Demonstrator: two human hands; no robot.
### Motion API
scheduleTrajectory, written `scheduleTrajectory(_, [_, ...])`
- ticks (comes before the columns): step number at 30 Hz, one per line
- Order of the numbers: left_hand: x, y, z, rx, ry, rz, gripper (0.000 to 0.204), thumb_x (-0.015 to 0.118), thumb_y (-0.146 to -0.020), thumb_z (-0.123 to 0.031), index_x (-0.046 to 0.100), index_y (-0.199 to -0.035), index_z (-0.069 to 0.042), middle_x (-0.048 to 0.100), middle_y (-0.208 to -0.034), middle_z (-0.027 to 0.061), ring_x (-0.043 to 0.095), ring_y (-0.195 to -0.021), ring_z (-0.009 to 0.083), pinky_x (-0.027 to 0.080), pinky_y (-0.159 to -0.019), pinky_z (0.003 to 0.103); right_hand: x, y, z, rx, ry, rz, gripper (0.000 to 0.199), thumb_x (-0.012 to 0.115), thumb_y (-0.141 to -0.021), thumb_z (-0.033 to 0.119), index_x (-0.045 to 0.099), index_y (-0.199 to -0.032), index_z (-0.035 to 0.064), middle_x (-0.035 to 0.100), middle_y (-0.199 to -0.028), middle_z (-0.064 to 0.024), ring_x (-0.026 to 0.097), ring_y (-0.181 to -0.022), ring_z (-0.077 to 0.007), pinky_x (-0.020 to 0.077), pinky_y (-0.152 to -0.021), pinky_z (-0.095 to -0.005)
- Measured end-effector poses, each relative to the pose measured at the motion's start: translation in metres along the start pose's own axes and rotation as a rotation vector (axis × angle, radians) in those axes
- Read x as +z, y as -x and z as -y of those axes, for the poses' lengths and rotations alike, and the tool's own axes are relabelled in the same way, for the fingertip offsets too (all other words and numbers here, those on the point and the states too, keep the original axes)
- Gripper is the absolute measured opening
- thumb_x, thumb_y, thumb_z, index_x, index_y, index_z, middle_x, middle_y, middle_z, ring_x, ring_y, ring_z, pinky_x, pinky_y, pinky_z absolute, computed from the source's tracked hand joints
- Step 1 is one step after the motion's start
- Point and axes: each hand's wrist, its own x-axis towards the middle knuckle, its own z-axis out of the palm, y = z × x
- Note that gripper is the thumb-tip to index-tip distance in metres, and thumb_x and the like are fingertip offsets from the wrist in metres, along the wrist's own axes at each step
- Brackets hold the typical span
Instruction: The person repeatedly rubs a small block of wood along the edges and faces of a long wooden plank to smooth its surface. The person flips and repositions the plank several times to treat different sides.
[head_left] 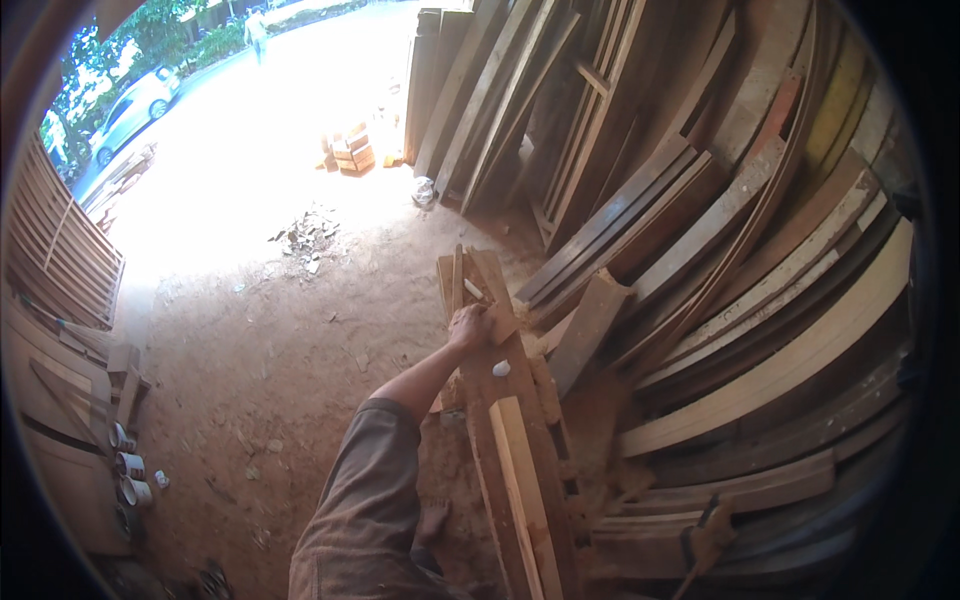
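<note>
Planks (500,400) lie in a long stack on the dirt floor (300,350), running away from me, and this stack is my landmark. My left hand (470,325) rests on the far part of the stack, with the fingers curled over the edge of the top plank. It looks closed on the wood, but I cannot see the fingertips well. My arm reaches out to it from my brown sleeve (365,500). My right hand is not in the picture.

On the stack, just on the near side of my hand, sits a small white lump (501,368). A paler, narrower board (520,480) lies on top of the stack, nearer to me. Left of the stack, close to its near end, my bare foot (433,520) stands on the floor.

Right of the stack, many long boards (760,300) lean and lie in a big pile against the wall. Beyond the far end of the stack, more tall boards (480,90) stand upright. Far to the left of the stack, some small tins (128,465) sit beside wooden frames (60,250). Beyond the stack is bright sunny ground (250,150), and a light car (130,110) is parked there.
</note>
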Motion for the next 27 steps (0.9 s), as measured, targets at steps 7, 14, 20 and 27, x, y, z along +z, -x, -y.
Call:
scheduleTrajectory(7, [-0.032, 0.064, -0.024, 0.194, 0.012, -0.287, 0.054, 0.079, -0.097, -0.038, 0.067, -0.139, -0.007, 0.071, -0.137, 0.0200, 0.064, -0.131, 0.0410, 0.050, -0.112, 0.053, -0.002, 0.013, -0.009, -0.076, 0.008, -0.051, 0.056, 0.074, -0.103, 0.045, 0.068, -0.135, -0.0008, 0.074, -0.125, -0.0262, 0.071, -0.113, -0.0464, 0.0564, -0.097, -0.0499])
scheduleTrajectory(14, [-0.007, 0.294, -0.096, 0.634, 0.225, 0.114, 0.056, 0.081, -0.090, -0.017, 0.062, -0.143, -0.010, 0.069, -0.135, 0.0183, 0.064, -0.129, 0.0414, 0.053, -0.109, 0.051, 0.003, 0.043, -0.040, -0.214, -0.010, -0.152, 0.057, 0.076, -0.101, 0.046, 0.069, -0.134, -0.0003, 0.074, -0.123, -0.0254, 0.072, -0.112, -0.0445, 0.0573, -0.096, -0.0491])
scheduleTrajectory(20, [0.107, 0.545, -0.119, 1.331, 0.119, 0.803, 0.071, 0.081, -0.091, -0.039, 0.059, -0.150, -0.007, 0.061, -0.149, 0.0241, 0.052, -0.145, 0.0445, 0.039, -0.123, 0.058, -0.017, 0.108, -0.109, -0.366, 0.000, -0.329, 0.058, 0.079, -0.100, 0.046, 0.070, -0.134, 0.0000, 0.075, -0.122, -0.0247, 0.074, -0.111, -0.0429, 0.0582, -0.095, -0.0485])
scheduleTrajectory(27, [0.118, 0.646, -0.173, 1.266, -0.519, 1.298, 0.071, 0.070, -0.101, -0.049, 0.056, -0.154, -0.005, 0.059, -0.153, 0.0201, 0.049, -0.151, 0.0362, 0.036, -0.126, 0.056, -0.030, 0.193, -0.186, -0.307, 0.091, -0.440, 0.059, 0.079, -0.100, 0.048, 0.069, -0.135, 0.0009, 0.074, -0.124, -0.0243, 0.073, -0.112, -0.0425, 0.0575, -0.097, -0.0495])
